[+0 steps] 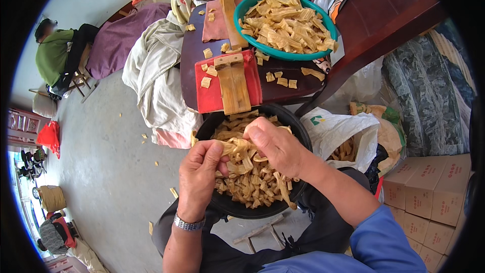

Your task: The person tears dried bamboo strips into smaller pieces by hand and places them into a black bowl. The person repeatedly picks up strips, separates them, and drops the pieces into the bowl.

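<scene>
Both my hands hold a twisted, pale yellow dried strip (238, 147) over a round black basin (261, 212). My left hand (202, 167) pinches its left end between thumb and fingers; a metal watch band circles that wrist. My right hand (271, 146) grips the other end, its fingertips partly hidden behind the knuckles. Below them, the basin holds many small knotted yellow pieces (250, 189) and some longer strips. Just beyond the basin, a wooden block (234, 87) lies on a folded red cloth (207, 96) on a dark wooden chair seat (276, 96).
A green basin (286, 54) heaped with yellow strips stands on the seat, with cut bits scattered about. An open white sack (341, 127) is at the right, near stacked cardboard boxes (422, 189). People sit at the far left and beyond the seat. A pale cloth (157, 79) drapes beside it.
</scene>
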{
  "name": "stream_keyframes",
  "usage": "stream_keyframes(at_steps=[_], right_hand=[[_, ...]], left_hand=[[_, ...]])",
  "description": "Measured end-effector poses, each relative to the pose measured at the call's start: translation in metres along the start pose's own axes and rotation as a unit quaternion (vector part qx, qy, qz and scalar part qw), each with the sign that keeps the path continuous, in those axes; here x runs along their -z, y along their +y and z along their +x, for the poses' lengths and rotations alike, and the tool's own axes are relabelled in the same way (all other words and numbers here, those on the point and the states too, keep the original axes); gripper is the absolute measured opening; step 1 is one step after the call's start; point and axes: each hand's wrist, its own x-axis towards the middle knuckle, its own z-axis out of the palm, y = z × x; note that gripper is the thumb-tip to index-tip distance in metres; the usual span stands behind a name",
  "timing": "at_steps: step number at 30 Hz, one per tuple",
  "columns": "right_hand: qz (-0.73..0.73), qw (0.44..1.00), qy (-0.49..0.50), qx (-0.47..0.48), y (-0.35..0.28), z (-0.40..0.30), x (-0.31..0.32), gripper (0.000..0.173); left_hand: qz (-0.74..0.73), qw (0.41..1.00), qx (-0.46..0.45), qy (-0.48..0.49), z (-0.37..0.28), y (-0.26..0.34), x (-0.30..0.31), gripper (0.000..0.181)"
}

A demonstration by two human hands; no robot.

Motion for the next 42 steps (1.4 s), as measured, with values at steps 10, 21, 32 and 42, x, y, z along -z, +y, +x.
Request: stream_keyframes(at_steps=[10, 21, 32, 42], right_hand=[[-0.020, 0.994, -0.098, -0.052, -0.002, -0.002, 0.019, 0.027], [-0.141, 0.984, -0.112, 0.017, 0.011, -0.005, -0.011, 0.029], [-0.075, 0.940, -0.320, 0.086, -0.012, -0.052, 0.003, 0.035], [-0.181, 0.969, -0.094, 0.137, -0.011, -0.006, 0.019, 0.018]], left_hand=[[0.116, 0.991, -0.053, -0.035, 0.005, 0.010, 0.027, 0.027], [0.435, 0.879, -0.121, -0.153, -0.005, -0.012, -0.011, 0.018], [0.295, 0.788, 0.109, -0.529, -0.014, 0.011, 0.029, 0.028], [0.257, 0.918, 0.037, -0.300, 0.031, 0.024, 0.035, 0.022]])
